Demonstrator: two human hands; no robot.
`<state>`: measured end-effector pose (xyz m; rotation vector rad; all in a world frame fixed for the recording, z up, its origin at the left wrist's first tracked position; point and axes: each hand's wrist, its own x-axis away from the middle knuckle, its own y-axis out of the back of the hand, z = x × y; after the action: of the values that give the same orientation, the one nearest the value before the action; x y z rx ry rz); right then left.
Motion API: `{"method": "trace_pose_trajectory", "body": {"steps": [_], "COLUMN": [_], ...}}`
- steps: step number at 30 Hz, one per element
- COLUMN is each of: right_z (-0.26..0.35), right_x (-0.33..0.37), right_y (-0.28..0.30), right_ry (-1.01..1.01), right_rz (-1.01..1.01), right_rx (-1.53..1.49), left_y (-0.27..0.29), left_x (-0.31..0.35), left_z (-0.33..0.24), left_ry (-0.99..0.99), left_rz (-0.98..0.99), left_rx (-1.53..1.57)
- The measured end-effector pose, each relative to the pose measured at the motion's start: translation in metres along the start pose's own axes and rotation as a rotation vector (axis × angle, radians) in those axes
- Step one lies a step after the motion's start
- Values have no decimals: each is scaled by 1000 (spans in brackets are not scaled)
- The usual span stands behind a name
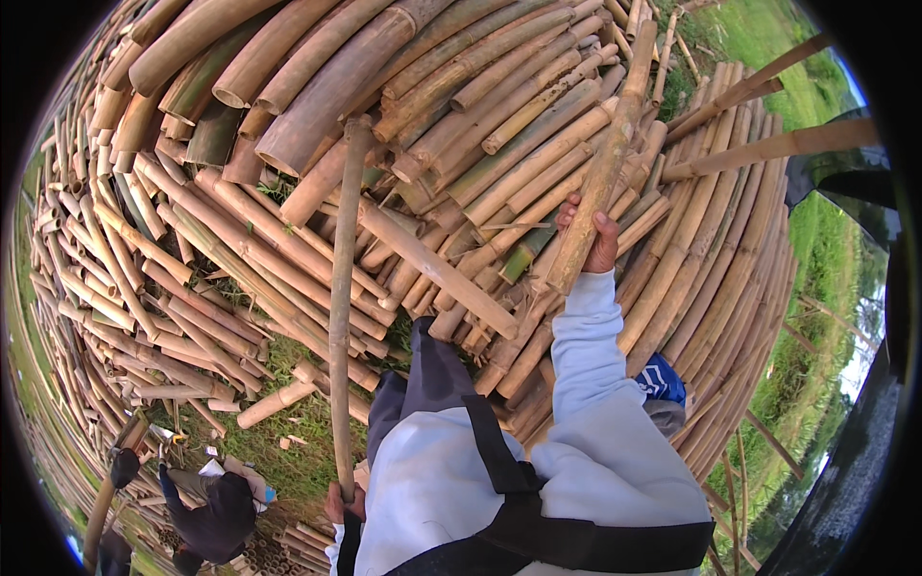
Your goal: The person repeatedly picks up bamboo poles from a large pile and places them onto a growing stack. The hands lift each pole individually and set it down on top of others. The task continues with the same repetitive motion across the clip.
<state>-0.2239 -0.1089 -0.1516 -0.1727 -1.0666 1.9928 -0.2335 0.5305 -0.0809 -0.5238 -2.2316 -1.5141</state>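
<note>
My right hand (597, 235) is wrapped round a thick bamboo pole (615, 154) that slants up and away over the stacked bamboo; its near end is by my sleeve. At the lower left, my left hand (346, 503) grips the bottom of a long, thin bamboo pole (342, 307). That one stands almost straight up in the view, its top in front of the big cut bamboo lengths. Between the two poles a cut bamboo piece (437, 269) lies across the pile.
Stacked cut bamboo (317, 86) fills the far side, with looser pieces (192, 326) at left. Long poles (701, 240) lie to the right beside grass. A blue bag (663, 379) sits near my right elbow. At lower left another person (216, 514) bends near bamboo pieces.
</note>
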Motion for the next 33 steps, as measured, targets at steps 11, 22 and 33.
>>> {"method": "trace_pose_trajectory", "body": {"steps": [11,22,33], "right_z": [87,-201,-161], "right_x": [-281,-256,-149], "right_y": [-21,103,63], "right_ry": [426,-297,118], "right_rz": [-375,-901,-665], "right_rx": [1274,1123,529], "left_y": [6,2,2], "left_x": [-10,-5,-15], "left_z": [-23,-21,-36], "left_ry": [-50,-4,152], "left_rz": [18,91,151], "left_rx": [-62,-124,-5]}}
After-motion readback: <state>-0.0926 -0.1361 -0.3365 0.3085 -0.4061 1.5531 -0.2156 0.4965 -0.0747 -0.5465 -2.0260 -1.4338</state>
